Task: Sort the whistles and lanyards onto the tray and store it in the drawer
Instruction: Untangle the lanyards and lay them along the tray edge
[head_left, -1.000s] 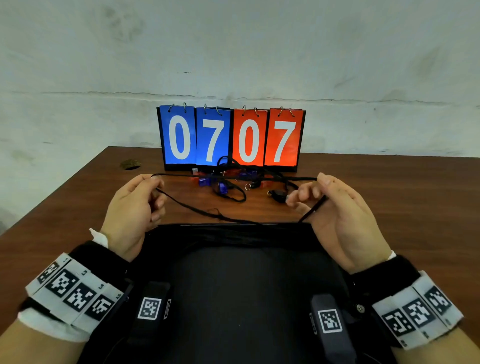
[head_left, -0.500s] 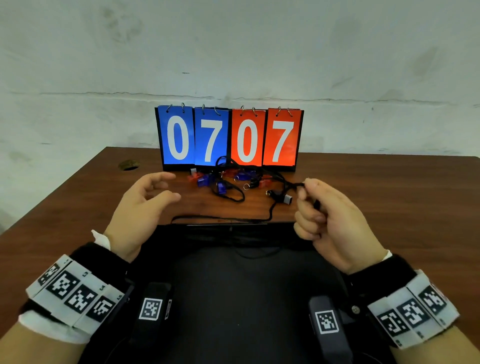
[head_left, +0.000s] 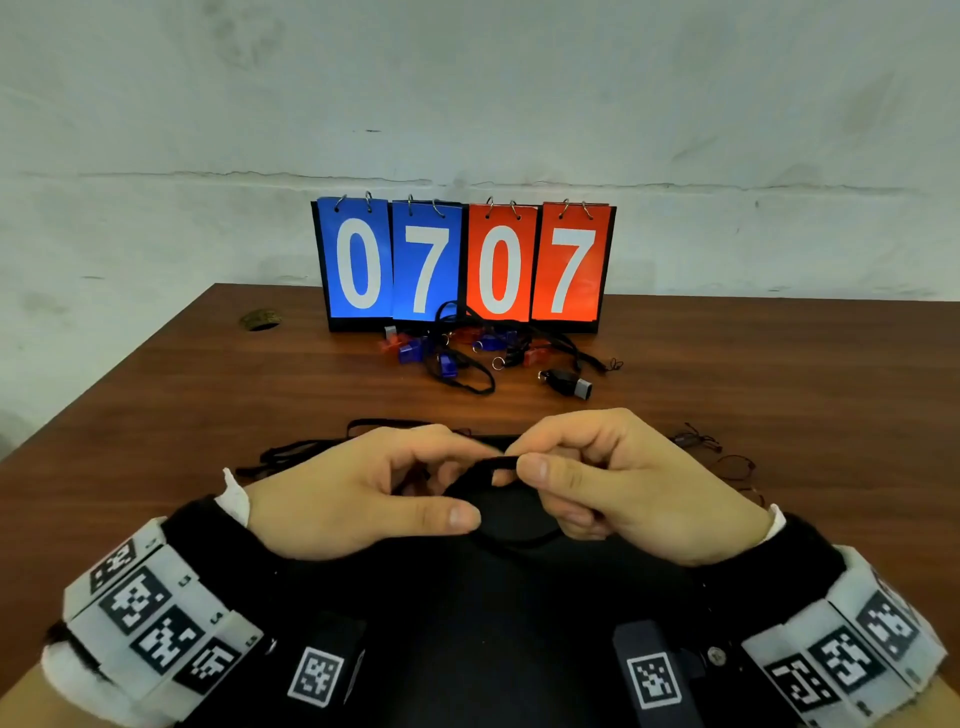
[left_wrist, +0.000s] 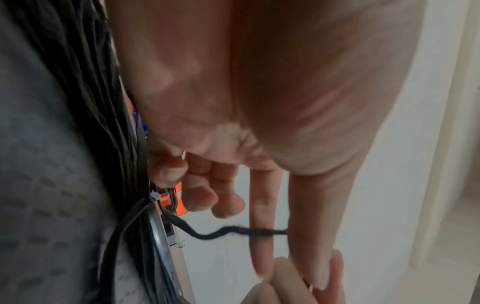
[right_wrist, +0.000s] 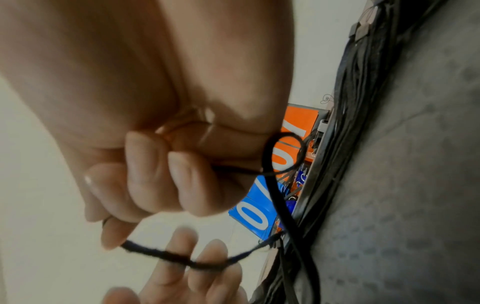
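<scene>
A black lanyard (head_left: 498, 461) loops above the far part of the black tray (head_left: 493, 597). My right hand (head_left: 519, 460) pinches it between thumb and forefinger; the right wrist view shows the cord (right_wrist: 275, 185) curling out of the curled fingers. My left hand (head_left: 462, 483) meets it from the left, thumb and forefinger straight, and the cord (left_wrist: 233, 230) lies across them. Blue and red whistles (head_left: 447, 358) sit tangled with lanyards in front of the scoreboard, and a black whistle (head_left: 569, 384) lies to their right.
A flip scoreboard (head_left: 462, 265) reading 0707 stands at the back of the brown table (head_left: 182, 405). More black lanyards (head_left: 291, 452) trail off the tray's far left edge. Thin strings (head_left: 701, 441) lie right of the tray. A round hole (head_left: 260, 318) sits back left.
The left hand let go of the stretched lanyard, then moved right. Both hands have come together over the tray's far edge, the right still pinching the cord.
</scene>
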